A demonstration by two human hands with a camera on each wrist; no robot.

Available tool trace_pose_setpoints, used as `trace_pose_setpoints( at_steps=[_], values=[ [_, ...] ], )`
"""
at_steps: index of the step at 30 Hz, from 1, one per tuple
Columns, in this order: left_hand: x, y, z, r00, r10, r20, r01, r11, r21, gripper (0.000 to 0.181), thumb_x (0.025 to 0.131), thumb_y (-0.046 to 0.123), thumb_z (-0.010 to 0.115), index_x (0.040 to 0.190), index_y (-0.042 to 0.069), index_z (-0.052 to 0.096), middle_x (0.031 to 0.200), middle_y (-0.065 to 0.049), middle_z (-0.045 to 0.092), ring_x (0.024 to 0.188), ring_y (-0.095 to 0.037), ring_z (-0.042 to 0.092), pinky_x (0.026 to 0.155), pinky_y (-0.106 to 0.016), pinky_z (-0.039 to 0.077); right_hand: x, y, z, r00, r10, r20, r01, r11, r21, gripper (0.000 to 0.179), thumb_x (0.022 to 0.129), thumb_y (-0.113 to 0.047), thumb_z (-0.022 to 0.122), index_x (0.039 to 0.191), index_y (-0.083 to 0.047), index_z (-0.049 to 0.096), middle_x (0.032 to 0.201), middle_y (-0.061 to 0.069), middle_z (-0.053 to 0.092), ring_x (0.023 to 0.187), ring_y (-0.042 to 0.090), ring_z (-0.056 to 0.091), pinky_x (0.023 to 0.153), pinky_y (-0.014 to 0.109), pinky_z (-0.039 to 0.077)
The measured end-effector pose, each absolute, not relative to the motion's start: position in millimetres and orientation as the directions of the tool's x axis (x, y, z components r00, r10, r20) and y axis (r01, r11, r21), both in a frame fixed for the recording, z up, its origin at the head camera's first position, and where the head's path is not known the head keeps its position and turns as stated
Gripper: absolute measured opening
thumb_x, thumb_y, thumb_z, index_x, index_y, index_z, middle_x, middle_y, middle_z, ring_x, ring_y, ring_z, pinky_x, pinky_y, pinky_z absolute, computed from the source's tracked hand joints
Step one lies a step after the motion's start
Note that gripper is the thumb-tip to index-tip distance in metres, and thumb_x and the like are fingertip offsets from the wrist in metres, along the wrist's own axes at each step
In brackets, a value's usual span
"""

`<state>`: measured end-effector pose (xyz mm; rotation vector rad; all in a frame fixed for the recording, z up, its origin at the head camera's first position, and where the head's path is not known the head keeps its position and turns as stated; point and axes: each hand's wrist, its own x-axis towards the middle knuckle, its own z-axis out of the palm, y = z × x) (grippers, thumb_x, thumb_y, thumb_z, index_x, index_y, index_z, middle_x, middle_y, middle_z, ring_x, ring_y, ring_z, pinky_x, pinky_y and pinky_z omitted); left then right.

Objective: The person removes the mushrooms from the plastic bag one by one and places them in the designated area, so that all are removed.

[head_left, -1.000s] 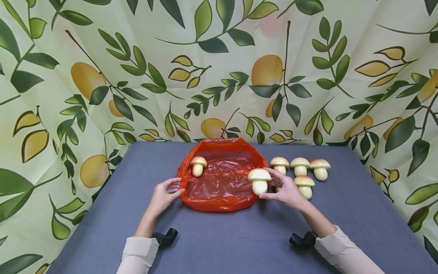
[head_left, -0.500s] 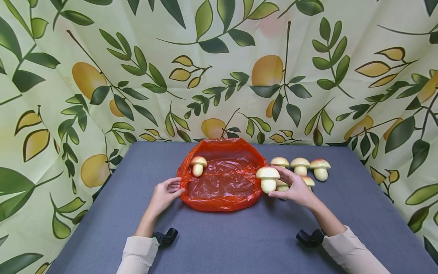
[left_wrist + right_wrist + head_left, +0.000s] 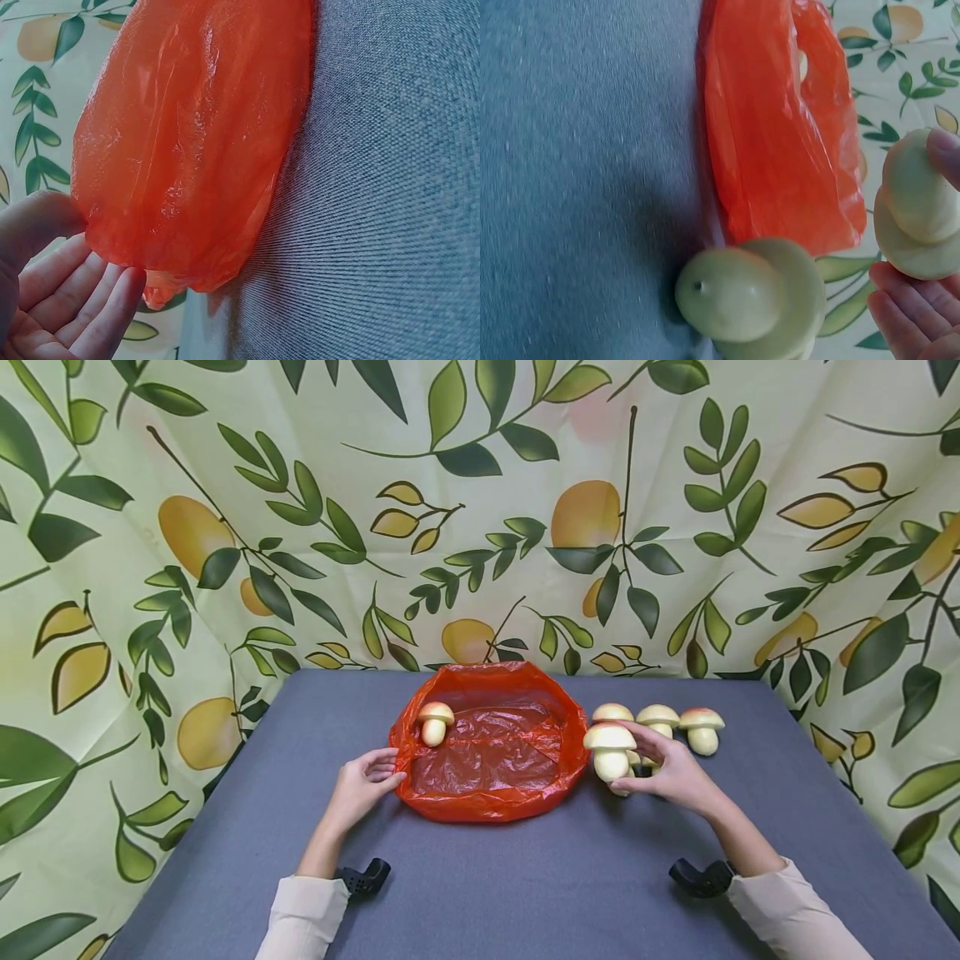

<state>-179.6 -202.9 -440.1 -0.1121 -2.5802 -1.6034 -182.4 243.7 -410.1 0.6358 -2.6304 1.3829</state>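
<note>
A red plastic bag (image 3: 483, 802) lies with its mouth spread wide in the head view; one toy mushroom (image 3: 433, 725) is inside at its left. My left hand (image 3: 363, 783) pinches the left rim of the bag, and in the left wrist view the thumb (image 3: 45, 217) and fingers meet the red film. A pale toy mushroom (image 3: 610, 750) is held between the thumb and fingers of my right hand (image 3: 667, 767), just right of the bag. The right wrist view shows this held mushroom (image 3: 919, 195) with another mushroom (image 3: 742, 296) below, near the bag.
Behind and beside my right hand, several more toy mushrooms stand on the grey cloth-covered table (image 3: 480, 893), among them one at the far right (image 3: 702, 731) with a reddish cap. A leaf-and-fruit patterned curtain (image 3: 480, 527) rises at the table's back edge.
My right hand has moved rightward with the mushroom, from over the bag's right rim to beside it, and covers more of the mushrooms behind. The left hand stays at the rim.
</note>
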Motion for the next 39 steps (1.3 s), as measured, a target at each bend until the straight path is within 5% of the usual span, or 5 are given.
trace_pose_setpoints(
  at_steps=[9,14,17,27,39],
  values=[
    [-180,-204,-441,-0.990,0.007,0.139,0.127,0.448,0.885,0.038,0.082,-0.001,0.072,0.117,-0.011,0.061,0.105,-0.030,0.068,0.095,-0.025,0.068,0.082,-0.021,0.060,-182,253,-408,-0.911,-0.305,0.277,-0.401,0.501,-0.767,0.081,0.066,-0.004,0.086,0.135,0.012,0.045,0.128,0.029,0.057,0.103,-0.027,0.044,0.087,-0.003,0.042],
    [-181,-204,-442,-0.991,0.003,0.136,0.122,0.466,0.877,0.038,0.081,-0.001,0.073,0.116,-0.010,0.062,0.105,-0.029,0.068,0.093,-0.022,0.068,0.080,-0.015,0.058,-182,259,-408,-0.902,-0.302,0.309,-0.425,0.487,-0.763,0.078,0.067,-0.004,0.085,0.134,0.007,0.047,0.123,-0.022,0.054,0.105,-0.025,0.046,0.086,-0.001,0.045],
    [-181,-204,-442,-0.992,-0.002,0.128,0.113,0.466,0.877,0.038,0.081,-0.001,0.073,0.117,-0.009,0.062,0.105,-0.028,0.069,0.095,-0.025,0.068,0.080,-0.014,0.058,-182,263,-407,-0.896,-0.310,0.317,-0.434,0.460,-0.775,0.077,0.068,-0.001,0.084,0.134,0.008,0.047,0.119,-0.037,0.046,0.105,-0.025,0.047,0.087,-0.001,0.045],
    [-180,-204,-441,-0.992,-0.004,0.127,0.111,0.461,0.881,0.038,0.081,0.000,0.073,0.116,-0.010,0.062,0.105,-0.029,0.068,0.093,-0.021,0.068,0.081,-0.018,0.059,-182,274,-409,-0.899,-0.289,0.328,-0.429,0.444,-0.787,0.076,0.066,0.004,0.083,0.132,0.014,0.046,0.116,-0.038,0.049,0.103,-0.023,0.050,0.086,-0.001,0.046],
    [-179,-204,-440,-0.991,0.013,0.137,0.127,0.458,0.880,0.039,0.082,0.000,0.073,0.117,-0.011,0.061,0.107,-0.029,0.068,0.098,-0.032,0.068,0.084,-0.028,0.060,-180,290,-405,-0.922,-0.255,0.292,-0.384,0.494,-0.780,0.077,0.069,0.002,0.082,0.134,0.014,0.044,0.113,-0.042,0.046,0.100,-0.026,0.048,0.084,-0.002,0.046]
  ],
)
